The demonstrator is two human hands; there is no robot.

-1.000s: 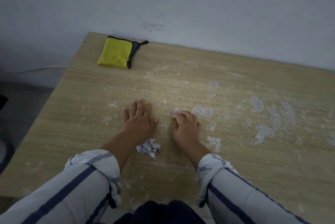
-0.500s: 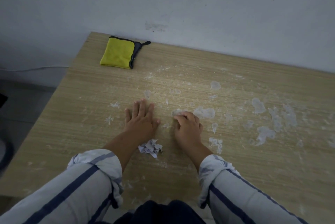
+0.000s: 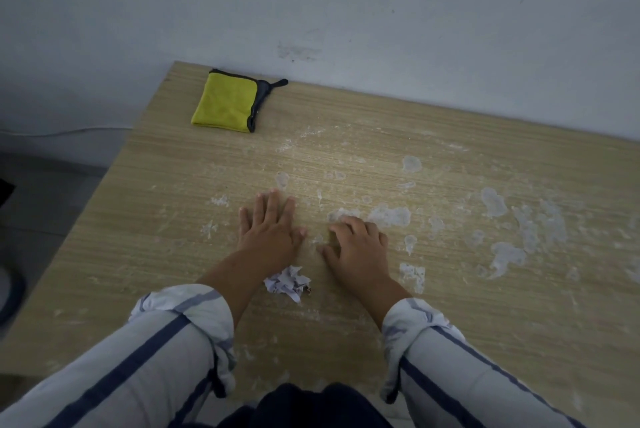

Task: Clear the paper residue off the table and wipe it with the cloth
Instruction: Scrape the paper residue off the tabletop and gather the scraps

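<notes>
My left hand (image 3: 272, 228) lies flat on the wooden table (image 3: 138, 254), fingers straight, palm down. My right hand (image 3: 358, 246) is beside it with its fingers bent, the fingertips scraping at a whitish patch of stuck paper residue (image 3: 388, 214). A small heap of torn paper scraps (image 3: 287, 282) sits between my wrists. More pale residue patches (image 3: 502, 254) spread over the table's right half. A folded yellow cloth with a dark edge (image 3: 225, 105) lies at the far left corner, out of reach of both hands.
A grey-white wall (image 3: 346, 12) runs along the table's far edge. The table's left edge drops to a dark floor (image 3: 41, 192), where a thin white cable (image 3: 69, 131) runs along the wall's base.
The right hand's fingers have shifted slightly over the residue patch. The left hand stays flat in place. The scrap heap and cloth are unmoved.
</notes>
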